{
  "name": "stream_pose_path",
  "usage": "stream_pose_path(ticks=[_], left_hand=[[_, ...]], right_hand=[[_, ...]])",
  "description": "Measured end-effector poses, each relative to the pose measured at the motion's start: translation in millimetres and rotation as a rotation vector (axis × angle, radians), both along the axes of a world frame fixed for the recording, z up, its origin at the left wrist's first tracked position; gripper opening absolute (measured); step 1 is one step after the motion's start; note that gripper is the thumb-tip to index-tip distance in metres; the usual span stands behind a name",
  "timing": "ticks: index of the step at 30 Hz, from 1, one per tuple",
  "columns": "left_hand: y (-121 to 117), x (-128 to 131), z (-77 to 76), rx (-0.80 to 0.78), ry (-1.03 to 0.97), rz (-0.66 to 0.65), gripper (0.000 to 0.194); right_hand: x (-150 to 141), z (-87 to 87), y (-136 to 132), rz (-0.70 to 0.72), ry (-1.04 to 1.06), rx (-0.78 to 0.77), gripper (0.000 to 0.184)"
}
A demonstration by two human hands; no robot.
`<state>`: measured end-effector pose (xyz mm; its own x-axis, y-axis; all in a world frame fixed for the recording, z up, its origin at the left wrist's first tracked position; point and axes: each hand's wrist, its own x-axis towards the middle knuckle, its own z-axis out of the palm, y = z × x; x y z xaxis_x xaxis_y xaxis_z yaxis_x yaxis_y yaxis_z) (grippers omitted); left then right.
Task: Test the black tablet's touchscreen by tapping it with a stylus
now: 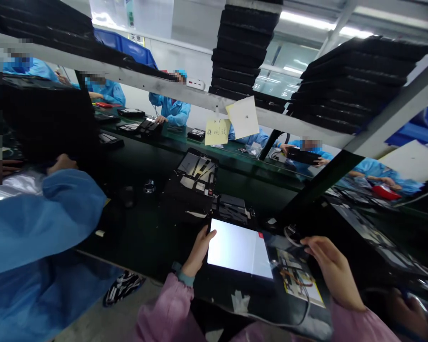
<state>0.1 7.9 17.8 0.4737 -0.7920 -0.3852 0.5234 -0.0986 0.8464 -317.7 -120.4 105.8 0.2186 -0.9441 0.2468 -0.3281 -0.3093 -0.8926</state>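
A tablet with a lit white screen (pixel 239 248) lies on the dark bench in front of me. My left hand (pixel 199 249) grips its left edge, thumb resting on the screen's corner. My right hand (pixel 331 270) hovers curled over an opened device back (pixel 299 280) with a yellow label and thin wires, just right of the tablet; its fingertips touch a cable near a small ring-shaped part (pixel 291 233). Both sleeves are pink.
Open tablet chassis (pixel 198 173) and a black tray (pixel 231 209) lie beyond the screen. Stacks of black trays (pixel 244 47) sit on an overhead shelf with yellow notes (pixel 217 131). A person in a blue coat (pixel 39 223) stands close at left; others work across the green conveyor (pixel 235 156).
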Motion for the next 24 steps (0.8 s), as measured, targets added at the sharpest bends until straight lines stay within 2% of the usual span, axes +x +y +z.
stream_pose_path(ticks=[5, 10, 18, 24], left_hand=[[-2, -1, -2.4, -0.001, -0.037, 0.006, 0.06], [-5, 0, -7.9, 0.012, -0.059, 0.011, 0.06], [-2, -2, -2.9, 0.001, -0.03, 0.007, 0.059], [-2, -3, -0.8, 0.0, -0.029, 0.029, 0.056]], right_hand=[[-19, -2.2, -4, -0.11, -0.19, 0.071, 0.052], [-24, 10.7, -11, -0.159, -0.301, 0.054, 0.054], [-33, 23.1, -23, -0.131, -0.342, -0.012, 0.049], [-23, 35.5, -13, -0.138, -0.313, -0.021, 0.046]])
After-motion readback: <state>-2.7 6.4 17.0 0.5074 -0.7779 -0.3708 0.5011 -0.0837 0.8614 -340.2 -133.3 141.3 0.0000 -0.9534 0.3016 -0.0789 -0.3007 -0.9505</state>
